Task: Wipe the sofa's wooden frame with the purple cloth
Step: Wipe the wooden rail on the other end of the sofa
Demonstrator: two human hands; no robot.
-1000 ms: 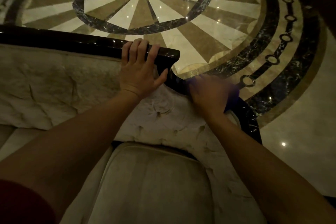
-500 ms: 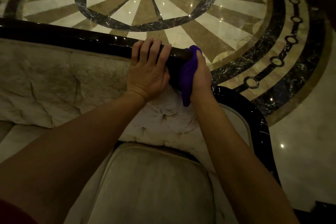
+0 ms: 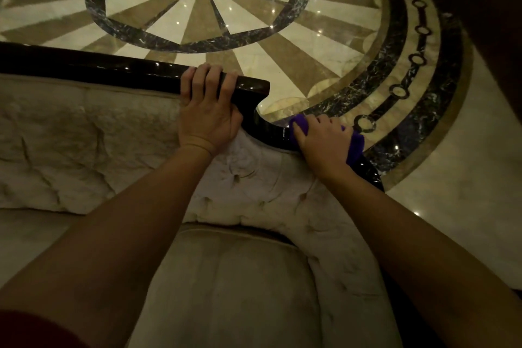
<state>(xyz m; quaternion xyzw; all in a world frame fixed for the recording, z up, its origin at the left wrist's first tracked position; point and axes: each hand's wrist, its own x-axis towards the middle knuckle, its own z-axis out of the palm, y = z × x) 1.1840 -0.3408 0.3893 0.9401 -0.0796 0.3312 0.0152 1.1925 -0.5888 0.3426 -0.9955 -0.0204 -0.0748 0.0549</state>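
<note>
Since my right hand [image 3: 322, 138] has slid from the rail's end down onto the curved arm right of centre, that stretch of wooden frame [image 3: 113, 70] is now being wiped. Its grip presses closed over the purple cloth [image 3: 355, 147]; my left hand [image 3: 207, 110] clasps the top rail. The cloth's underside is hidden.

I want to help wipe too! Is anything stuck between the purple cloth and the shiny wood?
Nothing visible. The right hand presses the purple cloth straight onto the curved wooden frame. The left hand grips the top rail, off to the side.
</note>
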